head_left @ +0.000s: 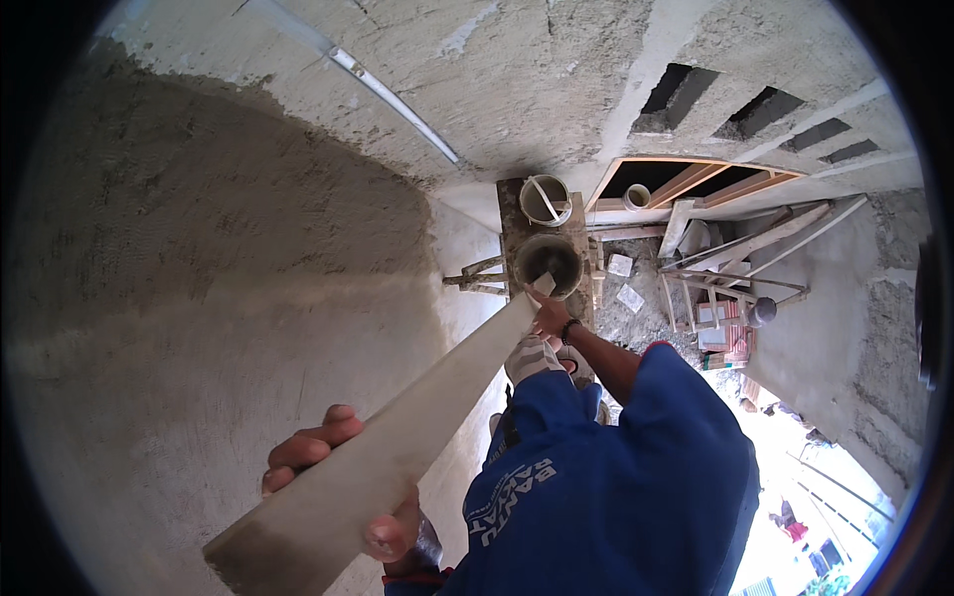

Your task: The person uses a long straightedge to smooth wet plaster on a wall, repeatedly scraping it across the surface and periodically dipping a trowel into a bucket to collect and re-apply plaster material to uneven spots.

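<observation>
L hand (399, 528) nearest, fingers curled round the board's (397, 437) wide near end, thumb on the opp. edge. Board slants fwd to R hand (550, 320), fingers bent nr its far tip; can't tell if they grip. Just past: bucket (565, 260) on a bench (513, 214), then 2nd bucket (558, 207) w/ a stick.

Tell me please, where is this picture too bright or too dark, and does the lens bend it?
Head view: the outdoor area at lower right is washed out by glare; head view: the wall slots look very dark, the rim black; head view: the wooden frame bows along its top.
</observation>
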A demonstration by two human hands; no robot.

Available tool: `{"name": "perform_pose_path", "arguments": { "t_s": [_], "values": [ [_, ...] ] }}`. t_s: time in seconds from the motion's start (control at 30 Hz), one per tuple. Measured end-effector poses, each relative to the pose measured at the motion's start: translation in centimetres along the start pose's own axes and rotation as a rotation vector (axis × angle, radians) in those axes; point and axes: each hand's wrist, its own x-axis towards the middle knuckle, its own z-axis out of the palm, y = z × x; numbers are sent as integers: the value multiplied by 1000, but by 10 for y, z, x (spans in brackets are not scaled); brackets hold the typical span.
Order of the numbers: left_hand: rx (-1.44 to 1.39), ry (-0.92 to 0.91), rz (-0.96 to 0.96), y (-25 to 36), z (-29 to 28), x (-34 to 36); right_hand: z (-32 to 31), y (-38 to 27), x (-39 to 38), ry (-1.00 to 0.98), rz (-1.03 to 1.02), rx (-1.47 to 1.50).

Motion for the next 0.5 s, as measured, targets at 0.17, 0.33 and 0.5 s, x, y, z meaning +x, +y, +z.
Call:
{"name": "perform_pose_path", "arguments": {
  "t_s": [0.17, 0.33, 0.5],
  "values": [
    [76, 49, 23, 10, -16, 6, -14, 16, 25, 16, -463, -841],
    [27, 177, 14, 19, -30, 21, -39, 38, 122, 74, -444, -1584],
    [-152, 323, 35, 52, -63, 32, -29, 29, 159, 113, -586, -1748]
  ]
}}
